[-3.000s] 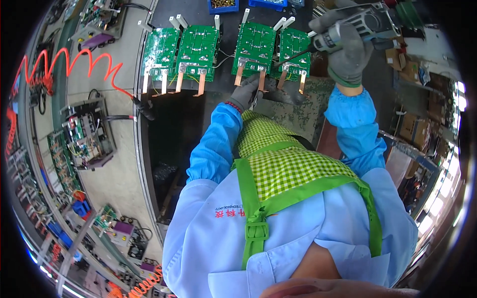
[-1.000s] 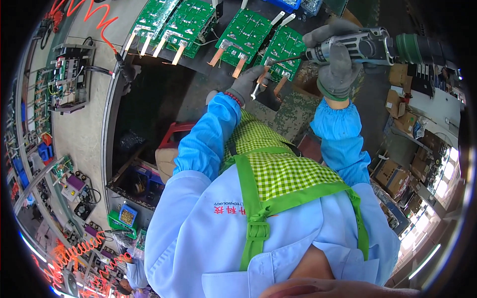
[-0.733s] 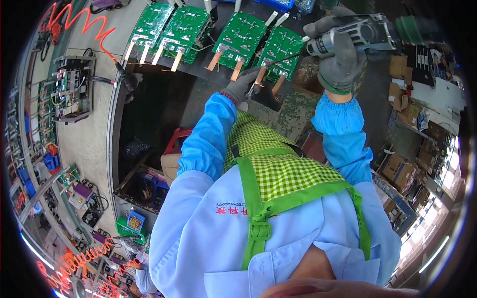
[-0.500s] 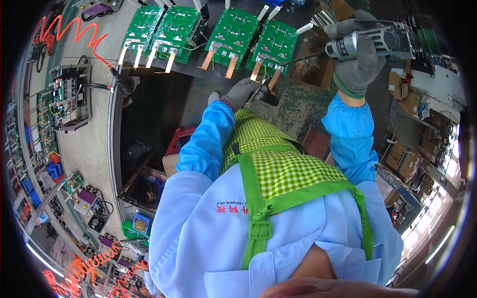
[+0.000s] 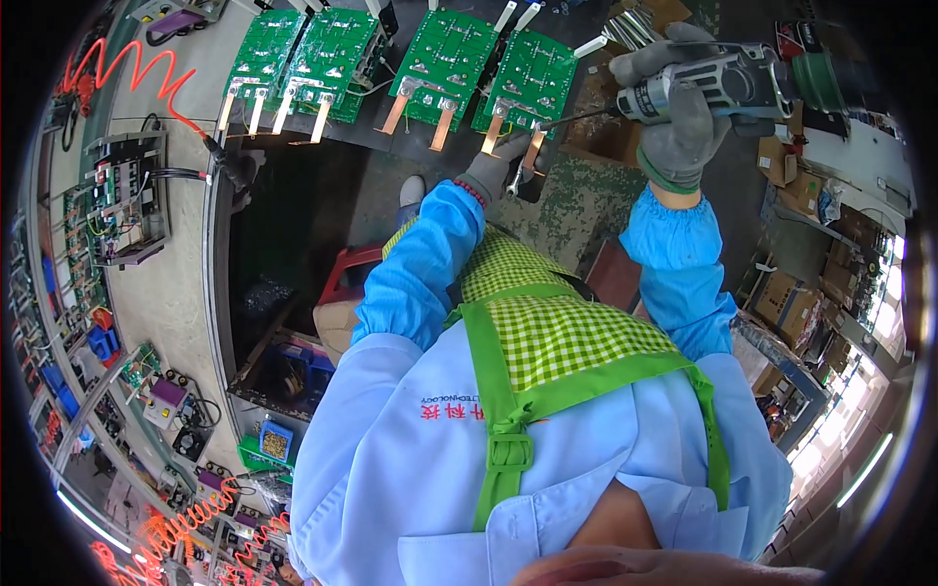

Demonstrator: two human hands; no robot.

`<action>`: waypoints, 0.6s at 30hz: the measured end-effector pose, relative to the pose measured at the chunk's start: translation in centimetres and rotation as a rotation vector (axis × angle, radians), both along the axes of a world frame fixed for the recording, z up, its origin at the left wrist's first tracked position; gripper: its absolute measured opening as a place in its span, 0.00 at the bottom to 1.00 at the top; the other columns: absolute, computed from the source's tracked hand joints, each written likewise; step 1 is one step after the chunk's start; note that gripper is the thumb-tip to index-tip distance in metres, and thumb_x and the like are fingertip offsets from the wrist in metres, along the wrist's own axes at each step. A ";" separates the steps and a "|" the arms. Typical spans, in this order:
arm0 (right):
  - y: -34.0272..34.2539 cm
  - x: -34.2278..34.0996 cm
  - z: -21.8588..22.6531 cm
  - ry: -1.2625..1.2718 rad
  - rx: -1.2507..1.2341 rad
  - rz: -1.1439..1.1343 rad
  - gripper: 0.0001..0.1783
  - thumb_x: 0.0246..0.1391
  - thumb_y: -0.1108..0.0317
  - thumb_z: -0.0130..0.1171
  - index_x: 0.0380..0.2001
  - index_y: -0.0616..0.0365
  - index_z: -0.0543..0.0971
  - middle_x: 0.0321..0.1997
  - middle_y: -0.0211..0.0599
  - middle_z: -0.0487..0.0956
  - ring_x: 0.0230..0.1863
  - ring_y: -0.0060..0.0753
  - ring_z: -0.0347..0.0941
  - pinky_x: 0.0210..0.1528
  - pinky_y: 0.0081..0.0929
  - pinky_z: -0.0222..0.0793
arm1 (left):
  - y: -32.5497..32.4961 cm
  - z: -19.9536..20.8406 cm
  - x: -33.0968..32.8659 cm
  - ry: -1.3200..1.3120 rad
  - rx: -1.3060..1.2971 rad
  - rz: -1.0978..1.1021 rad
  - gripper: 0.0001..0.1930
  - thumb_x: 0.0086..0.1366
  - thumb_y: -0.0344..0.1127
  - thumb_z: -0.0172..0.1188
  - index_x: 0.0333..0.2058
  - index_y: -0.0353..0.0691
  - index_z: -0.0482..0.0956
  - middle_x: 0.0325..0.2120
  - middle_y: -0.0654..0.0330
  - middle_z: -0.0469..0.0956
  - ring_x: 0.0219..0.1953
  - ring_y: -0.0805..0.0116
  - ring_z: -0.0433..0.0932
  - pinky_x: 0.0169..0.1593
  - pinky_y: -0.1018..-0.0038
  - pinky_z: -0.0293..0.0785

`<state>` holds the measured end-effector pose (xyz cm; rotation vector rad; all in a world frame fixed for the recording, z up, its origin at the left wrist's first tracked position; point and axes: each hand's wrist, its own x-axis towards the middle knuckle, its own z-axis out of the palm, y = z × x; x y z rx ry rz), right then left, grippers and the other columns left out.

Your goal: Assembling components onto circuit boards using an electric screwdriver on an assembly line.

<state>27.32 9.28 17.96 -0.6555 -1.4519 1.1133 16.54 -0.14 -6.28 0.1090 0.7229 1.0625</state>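
My right hand (image 5: pixel 682 132), in a grey glove, is closed around a silver power screwdriver (image 5: pixel 728 83). The tool's long thin bit (image 5: pixel 578 118) points left, its tip at the bolted end of the right copper strip (image 5: pixel 532 151) on the rightmost green circuit board (image 5: pixel 533 70). Below that board's edge my gloved left hand (image 5: pixel 486 174) is closed on a small wrench (image 5: pixel 515 184), close under the copper strips. The left fingertips are partly hidden behind the left copper strip (image 5: pixel 493 135).
Three more boards stand in the row to the left, including a nearby green board (image 5: pixel 445 61), all on the dark bench (image 5: pixel 391 132). White clips (image 5: pixel 590 47) stick up behind them. A cardboard box (image 5: pixel 611 137) sits right of the boards. An orange coiled hose (image 5: pixel 156 59) hangs at left.
My left hand has moved up and right, closer under the rightmost board's copper strips, with the wrench. The boards and power screwdriver appear shifted slightly left in the view.
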 end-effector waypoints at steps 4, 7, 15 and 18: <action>0.2 -0.4 1.5 -0.075 0.089 0.065 0.25 0.49 0.61 0.51 0.46 0.70 0.65 0.30 0.43 0.77 0.28 0.37 0.76 0.33 0.34 0.75 | -0.3 1.1 -0.1 0.036 -0.007 -0.005 0.15 0.63 0.40 0.52 0.45 0.38 0.72 0.32 0.62 0.76 0.29 0.72 0.75 0.31 0.78 0.71; 0.6 -0.5 1.6 -0.007 0.069 0.010 0.26 0.48 0.61 0.51 0.46 0.70 0.65 0.30 0.43 0.77 0.28 0.37 0.76 0.33 0.34 0.75 | -0.3 2.2 -0.6 -0.063 0.070 -0.031 0.15 0.64 0.40 0.52 0.45 0.38 0.72 0.32 0.62 0.76 0.29 0.72 0.76 0.31 0.79 0.71; 0.6 -1.0 1.6 -0.079 0.115 0.040 0.27 0.48 0.58 0.52 0.45 0.70 0.66 0.31 0.43 0.77 0.30 0.37 0.76 0.34 0.34 0.75 | -0.4 2.6 0.2 -0.194 0.029 0.005 0.14 0.65 0.41 0.50 0.44 0.39 0.71 0.31 0.62 0.75 0.28 0.75 0.74 0.28 0.81 0.71; 0.5 0.5 -0.3 0.090 -0.105 0.038 0.27 0.49 0.58 0.51 0.46 0.70 0.66 0.30 0.43 0.77 0.29 0.37 0.76 0.34 0.35 0.75 | -0.3 2.8 0.4 -0.269 0.020 0.038 0.15 0.65 0.42 0.50 0.44 0.39 0.71 0.30 0.63 0.75 0.27 0.75 0.73 0.28 0.80 0.71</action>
